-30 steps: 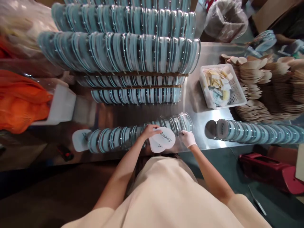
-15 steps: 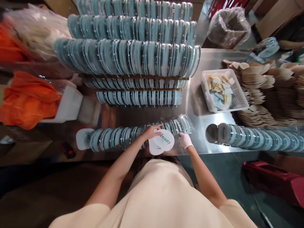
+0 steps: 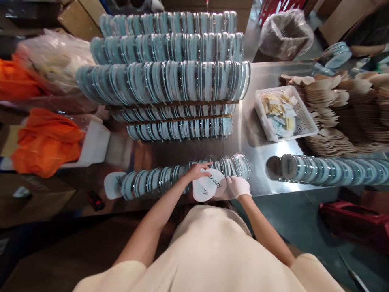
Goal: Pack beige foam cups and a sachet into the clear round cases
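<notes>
A person in a cream top stands at the near edge of a steel table (image 3: 258, 134), seen from above. The bare left hand (image 3: 199, 171) pinches the top of a white round card printed "beauty" (image 3: 211, 185), fingers closed on its rim, holding it tilted just over the table's near edge. The gloved right hand (image 3: 238, 185) rests beside the card's right side, fingers curled; whether it grips anything cannot be told. Directly behind both hands lies a row of clear round lids with blue inserts (image 3: 182, 176), set on edge and running left to a white end card (image 3: 112, 184). A bare strip of steel separates this row from taller stacked rows of blue discs (image 3: 167, 81) farther back. To the right, past an open gap of table, a second row of discs (image 3: 328, 170) runs along the near edge. Behind it sits a white basket of paper slips (image 3: 285, 111), beside heaps of wooden spoons (image 3: 340, 109). Orange cloth (image 3: 45, 142) lies at the left.
</notes>
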`<state>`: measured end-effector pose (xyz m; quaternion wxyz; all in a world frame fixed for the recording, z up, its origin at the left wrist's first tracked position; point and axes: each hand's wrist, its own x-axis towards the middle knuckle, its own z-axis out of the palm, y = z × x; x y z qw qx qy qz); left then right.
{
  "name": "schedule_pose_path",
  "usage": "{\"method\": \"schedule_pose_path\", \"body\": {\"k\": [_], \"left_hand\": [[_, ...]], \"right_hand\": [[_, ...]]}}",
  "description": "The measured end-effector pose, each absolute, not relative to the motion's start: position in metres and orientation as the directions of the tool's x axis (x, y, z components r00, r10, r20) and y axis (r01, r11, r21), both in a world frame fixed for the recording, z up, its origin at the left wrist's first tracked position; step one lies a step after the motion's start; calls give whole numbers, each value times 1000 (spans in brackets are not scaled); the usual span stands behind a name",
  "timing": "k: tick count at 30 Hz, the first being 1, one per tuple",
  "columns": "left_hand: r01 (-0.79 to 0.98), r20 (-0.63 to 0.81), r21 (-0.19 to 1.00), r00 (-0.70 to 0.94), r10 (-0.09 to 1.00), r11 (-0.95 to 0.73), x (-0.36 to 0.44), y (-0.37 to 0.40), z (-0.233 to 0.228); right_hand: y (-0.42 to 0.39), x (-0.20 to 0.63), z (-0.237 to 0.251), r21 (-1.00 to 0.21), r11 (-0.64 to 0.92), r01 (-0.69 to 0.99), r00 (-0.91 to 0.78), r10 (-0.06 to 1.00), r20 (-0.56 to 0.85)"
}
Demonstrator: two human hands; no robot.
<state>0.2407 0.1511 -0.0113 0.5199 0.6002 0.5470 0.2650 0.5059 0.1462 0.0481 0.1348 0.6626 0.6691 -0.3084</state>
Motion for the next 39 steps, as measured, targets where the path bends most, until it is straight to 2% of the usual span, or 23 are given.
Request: {"method": "schedule_pose_path", "body": {"k": [2, 5, 7, 12, 13, 15, 18, 20, 24, 28, 32, 35, 39], "left_hand": [[324, -250, 932, 257, 933, 160, 241, 154, -10], [281, -273, 938, 233, 933, 204, 238, 156, -4], [305, -312, 924, 242, 919, 233, 235, 153, 2], [410, -417, 870, 316, 852, 274, 231, 131, 11], [427, -430, 863, 338, 837, 271, 229, 126, 10], [432, -430, 868, 407, 806, 245, 222, 117, 9], [409, -400, 892, 518, 756, 193, 206, 112, 8], [409, -391, 895, 527, 754, 178, 197, 114, 9], [414, -315, 900, 402, 860, 136, 197, 130, 12], [452, -300, 883, 328, 896, 130, 209, 146, 6], [391, -270, 913, 377, 886, 112, 211, 148, -7], [330, -203, 942, 394, 896, 68, 208, 145, -11], [305, -138, 952, 390, 910, 14, 206, 144, -12]], "right_hand": [[139, 504, 61, -209, -138, 968, 1, 838, -546], [127, 499, 72, -412, -136, 901, -68, 893, -444], [121, 495, 76, -483, -88, 871, -128, 909, -396], [107, 493, 80, -548, -191, 814, -151, 842, -517], [105, 495, 81, -574, -211, 791, -145, 848, -510], [101, 504, 87, -607, -229, 761, -52, 912, -408], [103, 517, 100, -543, -200, 816, 114, 975, -189], [111, 515, 109, -402, -138, 905, 81, 984, -156], [140, 480, 118, -89, -12, 996, -19, 941, -338], [175, 443, 111, 35, 35, 999, -14, 881, -473], [182, 444, 91, 11, 10, 1000, -2, 837, -546], [166, 452, 68, -45, -20, 999, -7, 846, -533], [143, 449, 29, -278, -99, 955, -15, 924, -381]]}}
